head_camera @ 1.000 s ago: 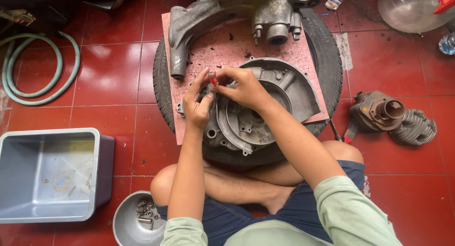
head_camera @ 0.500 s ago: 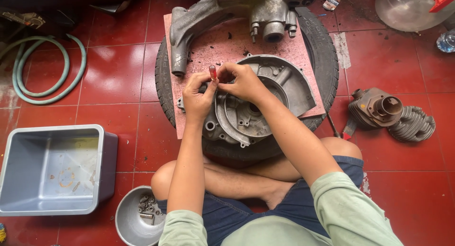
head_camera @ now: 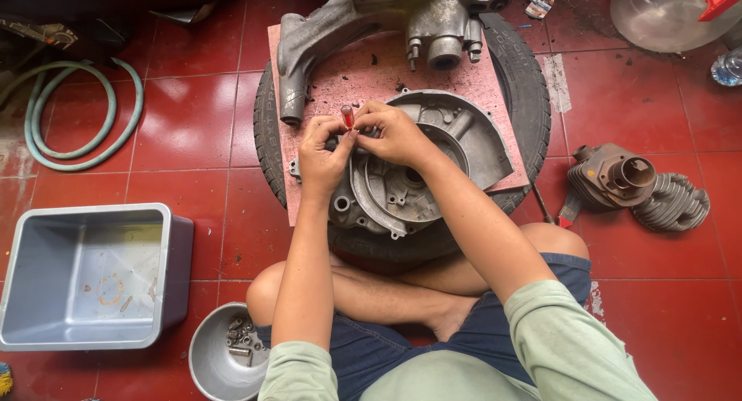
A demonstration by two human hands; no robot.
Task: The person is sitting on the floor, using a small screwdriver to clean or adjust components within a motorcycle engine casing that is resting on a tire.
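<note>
Hands [head_camera: 363, 138] pinch perhaps a red-handled tool [head_camera: 348, 116] over grey engine casing [head_camera: 433, 161].

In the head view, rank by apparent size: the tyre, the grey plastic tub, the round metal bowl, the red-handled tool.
1. tyre
2. grey plastic tub, nearer the camera, so unsure against the tyre
3. round metal bowl, partly hidden
4. red-handled tool

The floor tiles [head_camera: 185, 130] are glossy deep red with dark grout lines. At the centre, a dull grey metal engine casing [head_camera: 433, 161] lies on a pinkish-red board [head_camera: 363, 69] speckled with dark crumbs, over a black tyre [head_camera: 525, 92]. The tool handle [head_camera: 348, 115] is clear red. At nine o'clock a pale green hose [head_camera: 77, 130]; at seven, a grey-blue tub [head_camera: 85, 277]. The sleeves [head_camera: 572, 347] are sage green, the shorts [head_camera: 386, 355] navy.
</note>
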